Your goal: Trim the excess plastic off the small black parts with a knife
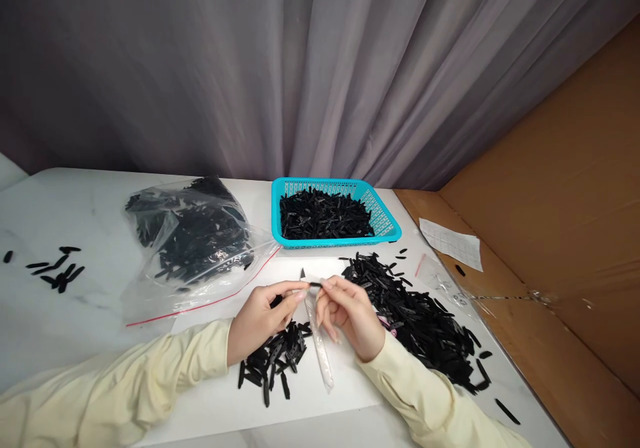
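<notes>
Work state: in progress, one unit in hand. A short black piece (316, 285) is held between the two hands, above the white sheet (215, 405) and clear of the piles. The left hand (263, 318) is partly curled, with thumb and index finger brought together at the left end of the piece. The right hand (353, 309) pinches the other end between thumb and index finger; its remaining fingers are loosely bent. Whether the left palm contains further pieces cannot be told.

Quantities: similar black pieces lie in a small pile (275, 361) below the left hand, a larger pile (417, 318) beside the right forearm, a blue basket (327, 242) and a clear plastic bag (197, 228). Many pieces lie outside the hands, so the work appears far from complete (no marking distinguishes handled pieces from unhandled ones). A pointed, pen-like tool (320, 355), partly sleeved in clear film, lies between the two piles; neither hand grips it.
</notes>
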Available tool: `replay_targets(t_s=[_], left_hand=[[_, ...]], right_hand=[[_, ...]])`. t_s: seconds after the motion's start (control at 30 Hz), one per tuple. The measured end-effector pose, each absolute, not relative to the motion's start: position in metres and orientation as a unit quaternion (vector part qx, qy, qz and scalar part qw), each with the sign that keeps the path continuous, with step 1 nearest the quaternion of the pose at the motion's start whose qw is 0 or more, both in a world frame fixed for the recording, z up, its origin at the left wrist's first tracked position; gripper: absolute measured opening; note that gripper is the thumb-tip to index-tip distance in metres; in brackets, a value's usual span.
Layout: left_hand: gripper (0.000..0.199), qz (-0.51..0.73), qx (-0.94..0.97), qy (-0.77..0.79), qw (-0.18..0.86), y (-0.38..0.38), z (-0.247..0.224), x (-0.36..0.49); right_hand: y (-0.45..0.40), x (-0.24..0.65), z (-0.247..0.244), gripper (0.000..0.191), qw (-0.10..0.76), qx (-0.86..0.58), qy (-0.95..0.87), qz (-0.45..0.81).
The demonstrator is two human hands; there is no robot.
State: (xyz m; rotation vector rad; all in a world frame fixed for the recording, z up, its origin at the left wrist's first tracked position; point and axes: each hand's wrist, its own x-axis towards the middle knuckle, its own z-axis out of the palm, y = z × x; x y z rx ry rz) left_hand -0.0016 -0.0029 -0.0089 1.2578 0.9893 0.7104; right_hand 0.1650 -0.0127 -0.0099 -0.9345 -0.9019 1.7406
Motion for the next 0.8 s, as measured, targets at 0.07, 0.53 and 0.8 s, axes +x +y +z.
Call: replay_targets(t_s=[0.07,0.53,0.8], left_hand=[[0.047,0.311,0.546,0.426,0.651,-0.003,-0.008,-0.002],[0.058,0.334,0.518,0.337,0.712,-0.007,-0.009,-0.004],[0.052,0.321,0.494,0.312,0.745,-0.002,-0.007,-0.003]], right_hand=[[0.003,0.176,0.006,0.028,0.496,-0.424,-0.417,0.633],[0.0,0.171,0.043,0.015,0.291,-0.361,-0.856,0.229],[-0.012,0.159,0.025,0.002,0.38,-0.435,-0.775,0.258]])
